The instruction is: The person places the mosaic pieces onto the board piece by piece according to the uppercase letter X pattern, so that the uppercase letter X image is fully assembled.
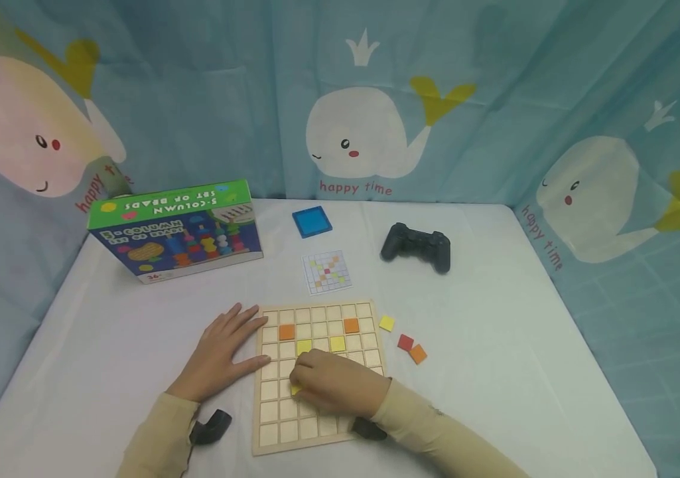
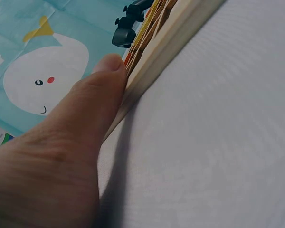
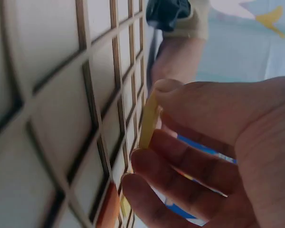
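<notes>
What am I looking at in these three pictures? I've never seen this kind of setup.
No machine: a person works with bare hands, wearing a head camera and one on each wrist. The head view shows a white table with a wooden grid board. The left hand lies flat against the board's edge; its wrist view shows the thumb there. The right hand pinches a yellow tile over the board, seen closely in the right wrist view. Nearby lie loose tiles, a pattern card, a game controller and a toy box.
</notes>
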`<state>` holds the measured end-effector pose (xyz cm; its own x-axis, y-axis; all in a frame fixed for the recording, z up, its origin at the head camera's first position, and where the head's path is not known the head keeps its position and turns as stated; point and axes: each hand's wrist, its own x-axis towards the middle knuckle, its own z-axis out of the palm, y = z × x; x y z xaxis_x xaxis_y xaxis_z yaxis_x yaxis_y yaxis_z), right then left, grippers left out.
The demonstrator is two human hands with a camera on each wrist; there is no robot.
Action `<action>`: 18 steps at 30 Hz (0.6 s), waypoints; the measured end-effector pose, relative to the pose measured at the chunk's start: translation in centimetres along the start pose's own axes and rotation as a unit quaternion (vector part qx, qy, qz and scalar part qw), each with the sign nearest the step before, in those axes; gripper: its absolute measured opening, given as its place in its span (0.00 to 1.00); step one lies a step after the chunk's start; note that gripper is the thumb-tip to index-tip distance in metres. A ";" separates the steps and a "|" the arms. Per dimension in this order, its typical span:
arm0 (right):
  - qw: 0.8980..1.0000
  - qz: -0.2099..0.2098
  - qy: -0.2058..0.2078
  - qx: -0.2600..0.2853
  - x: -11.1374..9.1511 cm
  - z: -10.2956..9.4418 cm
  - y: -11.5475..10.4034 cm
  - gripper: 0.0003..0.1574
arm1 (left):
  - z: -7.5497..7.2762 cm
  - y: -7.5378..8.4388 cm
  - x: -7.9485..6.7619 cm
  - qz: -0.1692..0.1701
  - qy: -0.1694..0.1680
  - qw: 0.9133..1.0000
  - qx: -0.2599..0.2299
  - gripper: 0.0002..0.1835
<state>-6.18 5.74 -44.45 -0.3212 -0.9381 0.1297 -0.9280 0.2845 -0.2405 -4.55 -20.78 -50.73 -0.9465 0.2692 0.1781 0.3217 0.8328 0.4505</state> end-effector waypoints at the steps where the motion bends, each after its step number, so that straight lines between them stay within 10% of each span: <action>1: 1.000 0.001 -0.004 0.000 0.2 0.0 -0.2 0.06 | 0.0 0.0 0.0 -0.001 0.001 1.000 -0.001 0.39; 18: 0.995 -0.011 0.003 -0.096 1.8 1.5 -1.7 0.07 | -0.2 0.2 0.1 -0.004 -0.004 1.000 -0.003 0.39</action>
<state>-4.92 3.26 -45.29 -0.3019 -0.9432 0.1387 -0.9533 0.2978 -0.0499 -4.57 -20.69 -50.39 -0.9490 0.2669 0.1677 0.3147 0.8316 0.4575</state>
